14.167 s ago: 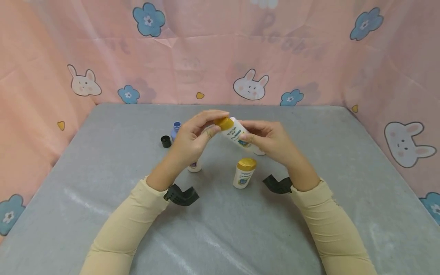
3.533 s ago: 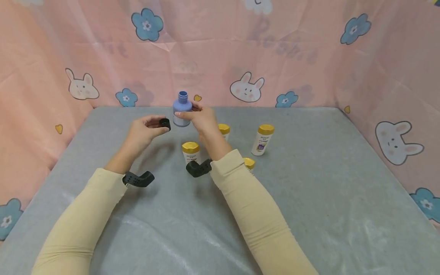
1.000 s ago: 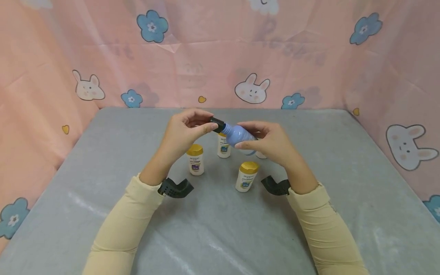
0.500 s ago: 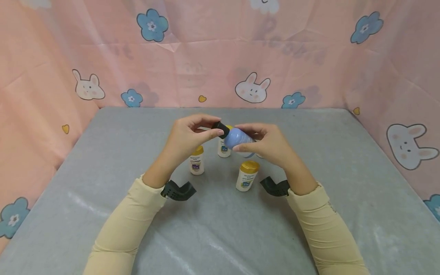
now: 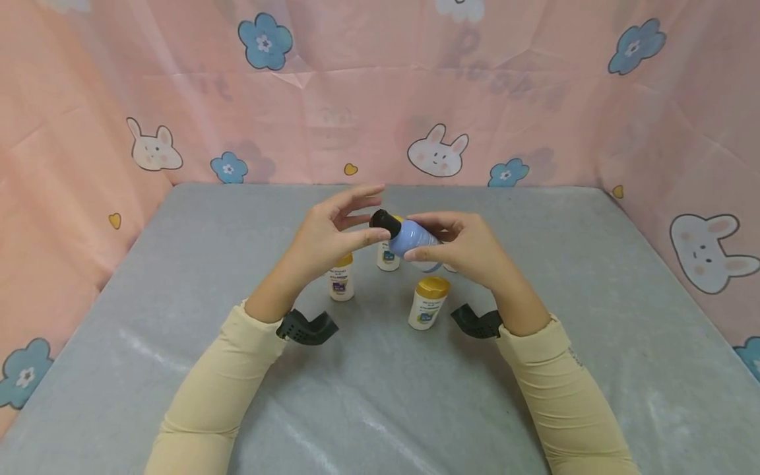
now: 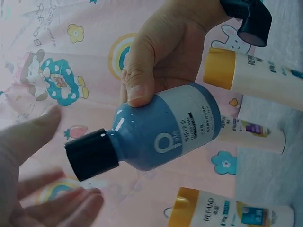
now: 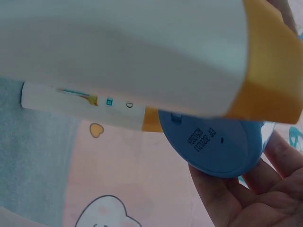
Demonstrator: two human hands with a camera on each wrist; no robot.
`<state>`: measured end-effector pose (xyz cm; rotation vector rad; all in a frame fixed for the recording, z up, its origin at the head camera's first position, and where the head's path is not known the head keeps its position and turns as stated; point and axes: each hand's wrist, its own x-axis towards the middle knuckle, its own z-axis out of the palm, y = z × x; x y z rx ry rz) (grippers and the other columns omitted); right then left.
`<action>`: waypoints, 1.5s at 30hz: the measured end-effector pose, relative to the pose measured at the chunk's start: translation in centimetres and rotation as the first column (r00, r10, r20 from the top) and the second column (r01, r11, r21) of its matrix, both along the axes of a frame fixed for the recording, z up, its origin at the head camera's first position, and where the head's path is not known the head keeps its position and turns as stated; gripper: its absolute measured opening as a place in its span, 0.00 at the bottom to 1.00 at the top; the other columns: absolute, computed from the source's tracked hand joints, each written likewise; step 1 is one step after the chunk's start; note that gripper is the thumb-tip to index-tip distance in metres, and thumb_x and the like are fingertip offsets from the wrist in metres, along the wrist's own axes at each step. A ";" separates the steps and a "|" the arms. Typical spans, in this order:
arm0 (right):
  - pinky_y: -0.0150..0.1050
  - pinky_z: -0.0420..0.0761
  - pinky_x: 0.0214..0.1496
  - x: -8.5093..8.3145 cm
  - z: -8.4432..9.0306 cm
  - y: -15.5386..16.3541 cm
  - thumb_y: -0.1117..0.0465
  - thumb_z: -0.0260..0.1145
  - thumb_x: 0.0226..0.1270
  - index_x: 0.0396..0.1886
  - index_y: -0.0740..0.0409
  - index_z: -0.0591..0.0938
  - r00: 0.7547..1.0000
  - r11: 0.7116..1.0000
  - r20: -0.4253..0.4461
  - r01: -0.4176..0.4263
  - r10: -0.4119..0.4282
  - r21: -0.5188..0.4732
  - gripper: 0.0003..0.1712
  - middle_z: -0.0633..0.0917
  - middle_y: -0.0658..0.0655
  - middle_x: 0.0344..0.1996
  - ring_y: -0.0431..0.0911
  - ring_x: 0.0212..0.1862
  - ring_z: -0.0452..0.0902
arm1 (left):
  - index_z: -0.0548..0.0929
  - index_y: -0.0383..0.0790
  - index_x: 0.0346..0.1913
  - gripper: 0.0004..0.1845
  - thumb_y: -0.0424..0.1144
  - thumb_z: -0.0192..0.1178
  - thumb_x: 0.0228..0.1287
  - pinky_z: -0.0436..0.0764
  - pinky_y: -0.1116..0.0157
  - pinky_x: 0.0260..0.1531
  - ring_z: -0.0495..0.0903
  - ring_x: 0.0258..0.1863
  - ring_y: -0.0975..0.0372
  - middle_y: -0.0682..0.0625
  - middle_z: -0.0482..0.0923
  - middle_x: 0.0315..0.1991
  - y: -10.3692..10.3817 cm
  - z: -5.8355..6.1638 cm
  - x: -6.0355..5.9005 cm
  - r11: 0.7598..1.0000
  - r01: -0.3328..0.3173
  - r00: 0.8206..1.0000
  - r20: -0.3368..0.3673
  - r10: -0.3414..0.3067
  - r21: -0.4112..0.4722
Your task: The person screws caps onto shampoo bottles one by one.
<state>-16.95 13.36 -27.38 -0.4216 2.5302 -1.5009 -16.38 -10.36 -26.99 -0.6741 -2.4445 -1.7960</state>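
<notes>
My right hand [image 5: 469, 247] grips a blue bottle [image 5: 412, 239] by its body, holding it tilted above the table with its neck toward the left. A black cap [image 6: 92, 153] sits on the bottle's neck. My left hand [image 5: 332, 231] is beside the cap with its fingers spread; the left wrist view has a gap between these fingers and the cap. In the right wrist view the bottle's base [image 7: 215, 146] faces the camera, partly covered by a nearer white bottle [image 7: 142, 56] with a gold cap.
Several white bottles with gold caps stand on the grey cloth-covered table [image 5: 380, 409]: one in front [image 5: 426, 310], one by the left wrist [image 5: 341, 282], one behind the blue bottle [image 5: 388, 256]. Another is mostly hidden by the right hand. A pink printed curtain [image 5: 368, 86] surrounds the table.
The blue bottle was lifted from the table's far left and brought to the middle. The black cap went from my left hand onto its neck. Just now my left fingers have spread off the cap.
</notes>
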 end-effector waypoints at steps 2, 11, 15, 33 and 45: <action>0.52 0.82 0.61 0.0 0.0 0.0 0.58 0.78 0.56 0.61 0.56 0.81 1.000 1.000 0.003 0.000 0.000 0.006 0.31 0.83 0.57 0.59 0.53 0.60 0.79 | 0.81 0.44 0.58 0.21 0.42 0.69 0.63 0.84 0.66 0.51 0.83 0.53 0.60 0.51 0.83 0.56 -0.1 0.2 0.0 0.997 -0.051 0.998 0.020 0.052 -0.054; 0.50 0.83 0.60 0.0 0.0 -0.1 0.59 0.78 0.56 0.60 0.57 0.82 1.000 1.000 -0.023 0.000 0.001 0.023 0.31 0.84 0.57 0.57 0.51 0.58 0.79 | 0.78 0.46 0.64 0.25 0.43 0.69 0.64 0.81 0.64 0.60 0.79 0.60 0.62 0.52 0.80 0.60 -0.2 0.6 0.3 0.994 0.017 0.997 0.075 -0.010 -0.104; 0.50 0.82 0.61 0.2 0.2 -0.2 0.57 0.79 0.55 0.60 0.56 0.82 1.000 0.999 -0.016 -0.001 0.001 0.042 0.31 0.83 0.57 0.57 0.51 0.58 0.78 | 0.84 0.44 0.56 0.19 0.43 0.69 0.63 0.85 0.63 0.53 0.84 0.52 0.61 0.51 0.84 0.53 0.0 0.4 0.2 0.995 -0.017 0.995 0.095 0.027 -0.100; 0.48 0.83 0.58 0.2 0.2 -0.1 0.59 0.78 0.56 0.60 0.58 0.82 1.000 0.999 -0.026 0.001 0.000 0.033 0.31 0.84 0.58 0.56 0.52 0.56 0.80 | 0.81 0.47 0.61 0.23 0.40 0.70 0.62 0.84 0.60 0.56 0.82 0.56 0.62 0.52 0.82 0.57 -0.2 0.4 0.0 0.998 0.020 0.991 0.131 -0.012 -0.067; 0.47 0.84 0.57 0.2 0.3 -0.2 0.59 0.79 0.54 0.59 0.57 0.83 1.000 1.000 0.011 0.001 -0.001 0.031 0.31 0.84 0.57 0.56 0.52 0.55 0.81 | 0.86 0.43 0.50 0.14 0.38 0.70 0.62 0.84 0.62 0.49 0.85 0.48 0.62 0.49 0.87 0.48 -0.2 0.6 0.2 0.997 -0.029 0.988 0.151 0.041 -0.078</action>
